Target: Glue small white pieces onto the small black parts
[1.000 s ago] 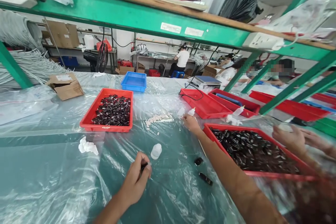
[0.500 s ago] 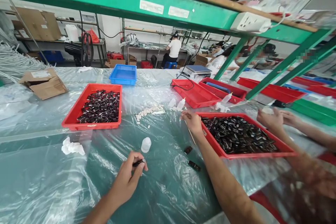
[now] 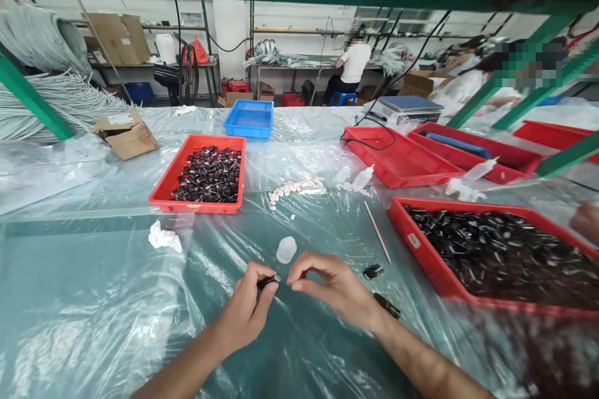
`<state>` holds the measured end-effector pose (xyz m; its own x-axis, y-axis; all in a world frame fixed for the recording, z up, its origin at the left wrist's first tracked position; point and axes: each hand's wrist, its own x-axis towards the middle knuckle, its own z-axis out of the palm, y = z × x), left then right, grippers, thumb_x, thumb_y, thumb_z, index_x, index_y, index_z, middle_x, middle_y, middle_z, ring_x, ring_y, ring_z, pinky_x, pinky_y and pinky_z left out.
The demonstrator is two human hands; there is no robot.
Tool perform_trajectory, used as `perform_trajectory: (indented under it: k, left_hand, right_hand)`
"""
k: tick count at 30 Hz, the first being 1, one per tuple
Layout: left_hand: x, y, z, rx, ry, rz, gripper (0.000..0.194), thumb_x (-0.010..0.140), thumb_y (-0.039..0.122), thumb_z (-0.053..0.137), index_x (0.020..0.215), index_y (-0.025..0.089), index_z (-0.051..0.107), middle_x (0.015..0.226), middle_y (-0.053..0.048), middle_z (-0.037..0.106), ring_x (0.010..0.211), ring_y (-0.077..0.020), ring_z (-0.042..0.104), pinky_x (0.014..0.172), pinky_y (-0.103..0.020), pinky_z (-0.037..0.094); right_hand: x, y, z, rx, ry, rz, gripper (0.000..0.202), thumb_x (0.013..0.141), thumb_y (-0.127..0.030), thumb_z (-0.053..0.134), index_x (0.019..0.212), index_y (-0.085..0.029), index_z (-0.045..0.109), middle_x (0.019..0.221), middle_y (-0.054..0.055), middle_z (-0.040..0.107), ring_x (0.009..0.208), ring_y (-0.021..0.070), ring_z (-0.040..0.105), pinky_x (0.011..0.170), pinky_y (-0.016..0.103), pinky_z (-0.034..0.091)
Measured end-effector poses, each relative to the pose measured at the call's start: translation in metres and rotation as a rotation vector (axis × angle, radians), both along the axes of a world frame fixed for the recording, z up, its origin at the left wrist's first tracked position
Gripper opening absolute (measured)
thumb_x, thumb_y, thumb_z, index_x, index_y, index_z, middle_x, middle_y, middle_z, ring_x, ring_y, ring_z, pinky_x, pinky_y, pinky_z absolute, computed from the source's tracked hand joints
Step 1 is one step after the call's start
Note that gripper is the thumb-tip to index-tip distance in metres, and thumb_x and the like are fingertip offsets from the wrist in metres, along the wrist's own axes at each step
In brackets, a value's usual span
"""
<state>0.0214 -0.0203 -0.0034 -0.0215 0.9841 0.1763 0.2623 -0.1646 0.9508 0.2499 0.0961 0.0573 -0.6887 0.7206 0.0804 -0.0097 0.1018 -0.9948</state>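
A small glossy black part [image 3: 267,282] with a pale end is pinched between the thumb and fingers of my left hand [image 3: 248,305]. Just to its right is my right hand [image 3: 334,287], fingers loosely curved, with a slight gap between thumb and forefinger and nothing visible in them. Beyond both hands sits a small whitish translucent cup or cap [image 3: 286,250]. A thin wooden stick [image 3: 377,232] lies on the plastic sheet to the right. Near my right wrist rest two loose black parts, one [image 3: 373,271] behind the other [image 3: 387,305].
Red trays of black parts stand at left [image 3: 196,206] and right [image 3: 414,240]. Small white pieces [image 3: 294,187] and a squeeze bottle [image 3: 362,179] lie mid-table. Crumpled tissue [image 3: 163,237] is on the left. A co-worker's hand [image 3: 584,221] appears at the right edge.
My right hand has left the wooden stick, now lying on the sheet, and come in beside my left hand. The left still holds the black part. The view has swung right.
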Motion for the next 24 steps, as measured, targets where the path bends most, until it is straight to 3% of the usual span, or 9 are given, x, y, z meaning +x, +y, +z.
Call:
perform_trajectory:
  k: [5,9,12,15,18,24]
  left_hand:
    - [-0.001,-0.004,0.014,-0.044,0.003,-0.105,0.047,0.122,0.075,0.053,0.114,0.03,0.062,0.081,0.005,0.059,0.071,-0.0215,0.055,0.071,-0.038,0.046]
    - [0.0,-0.006,0.025,-0.025,-0.013,-0.134,0.049,0.122,0.077,0.052,0.111,0.03,0.061,0.081,0.005,0.056,0.071,-0.0208,0.053,0.071,-0.037,0.045]
    - [0.003,-0.008,0.025,-0.005,-0.029,-0.142,0.044,0.123,0.072,0.056,0.109,0.031,0.06,0.077,0.007,0.054,0.066,-0.0194,0.048,0.068,-0.036,0.042]
    - [0.006,-0.011,0.023,0.02,-0.065,-0.19,0.036,0.125,0.064,0.057,0.111,0.031,0.058,0.081,0.003,0.068,0.07,-0.0221,0.062,0.072,-0.037,0.047]
    - [0.007,-0.014,0.026,0.019,-0.066,-0.243,0.03,0.127,0.058,0.056,0.115,0.031,0.06,0.093,-0.003,0.083,0.079,-0.0251,0.074,0.079,-0.039,0.054]
    - [0.006,-0.021,0.036,-0.042,0.011,-0.271,0.046,0.127,0.071,0.048,0.115,0.03,0.065,0.093,-0.004,0.085,0.067,-0.0228,0.068,0.075,-0.04,0.054]
  right_hand:
    - [-0.01,-0.009,-0.003,-0.092,0.005,0.09,0.028,0.096,-0.06,0.104,0.09,-0.035,0.093,0.096,0.003,0.082,0.09,0.0251,0.069,0.09,0.041,0.057]
    - [-0.009,-0.008,-0.002,-0.177,0.007,0.142,0.031,0.096,-0.059,0.104,0.093,-0.031,0.09,0.099,0.003,0.078,0.093,0.0229,0.066,0.091,0.039,0.055]
    - [-0.009,-0.009,-0.004,-0.277,0.011,0.198,0.037,0.094,-0.059,0.106,0.092,-0.027,0.087,0.096,0.002,0.076,0.085,0.0187,0.065,0.084,0.036,0.055]
    - [-0.01,-0.009,-0.01,-0.417,0.023,0.274,0.046,0.09,-0.063,0.108,0.09,-0.024,0.083,0.087,0.001,0.076,0.075,0.0163,0.067,0.076,0.033,0.056]
    - [-0.011,-0.008,-0.016,-0.545,0.054,0.333,0.054,0.084,-0.065,0.112,0.089,-0.023,0.079,0.085,0.001,0.08,0.076,0.0173,0.075,0.078,0.033,0.06]
    - [-0.01,-0.008,-0.022,-0.696,0.085,0.423,0.056,0.081,-0.051,0.118,0.093,-0.023,0.07,0.08,-0.001,0.082,0.074,0.0167,0.081,0.077,0.029,0.062]
